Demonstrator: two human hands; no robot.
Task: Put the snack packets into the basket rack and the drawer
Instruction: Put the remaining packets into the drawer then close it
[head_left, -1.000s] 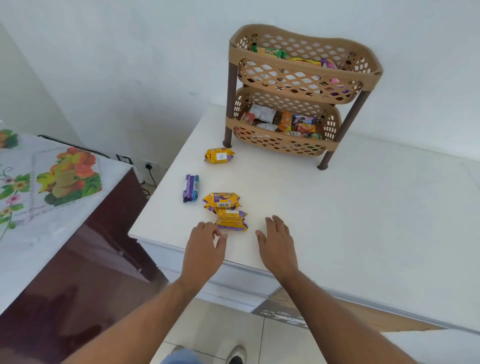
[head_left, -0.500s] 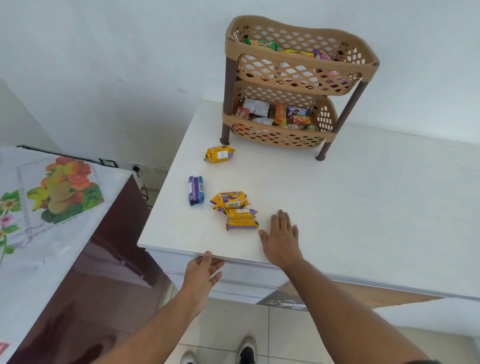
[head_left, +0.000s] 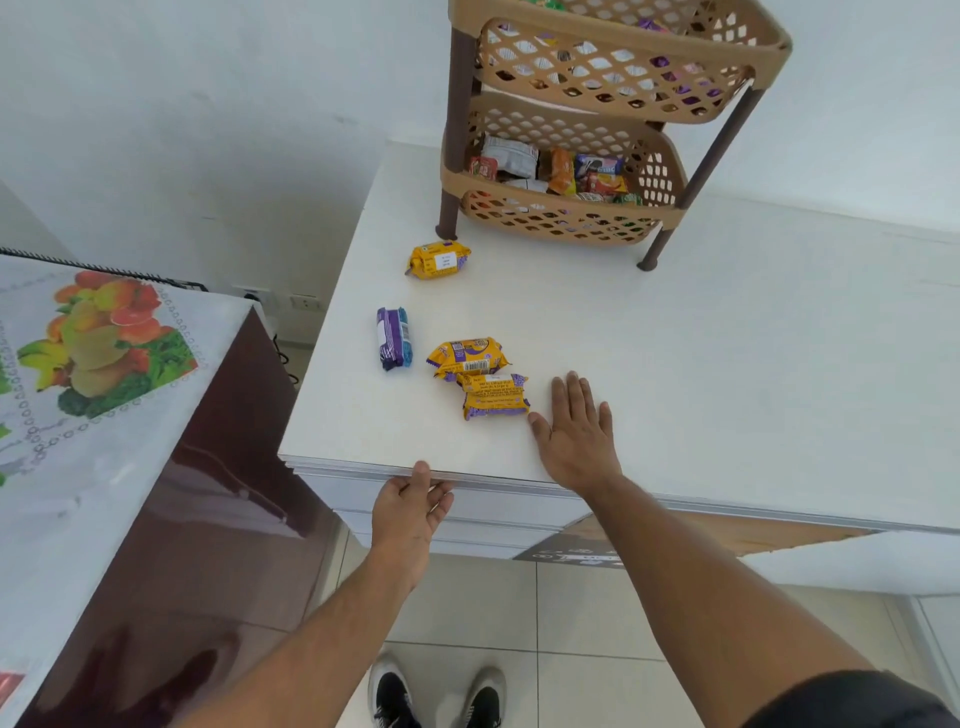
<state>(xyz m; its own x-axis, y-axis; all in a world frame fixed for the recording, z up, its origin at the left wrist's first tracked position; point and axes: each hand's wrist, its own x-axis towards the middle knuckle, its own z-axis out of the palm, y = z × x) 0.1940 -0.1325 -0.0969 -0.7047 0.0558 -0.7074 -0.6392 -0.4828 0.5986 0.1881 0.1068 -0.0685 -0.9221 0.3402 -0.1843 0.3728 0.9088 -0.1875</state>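
Several snack packets lie on the white counter (head_left: 701, 374): one yellow packet (head_left: 438, 259) near the rack, a purple packet (head_left: 393, 338), and two overlapping yellow packets (head_left: 469, 357) (head_left: 495, 396). The tan two-tier basket rack (head_left: 566, 213) stands at the back with packets in both tiers. My right hand (head_left: 576, 436) rests flat on the counter, just right of the nearest yellow packet. My left hand (head_left: 410, 512) is below the counter's front edge, fingers curled up against the drawer front (head_left: 493, 514), thumb at the edge. Neither hand holds a packet.
A dark maroon fridge (head_left: 171, 545) with a fruit-print cover (head_left: 93, 353) stands close on the left. Wall sockets (head_left: 306, 302) sit behind the gap. My shoes (head_left: 436, 696) stand on the tiled floor below.
My left hand has left the counter top and dropped to the drawer front under the edge. My right hand has stayed flat on the counter. The view has tilted downward.
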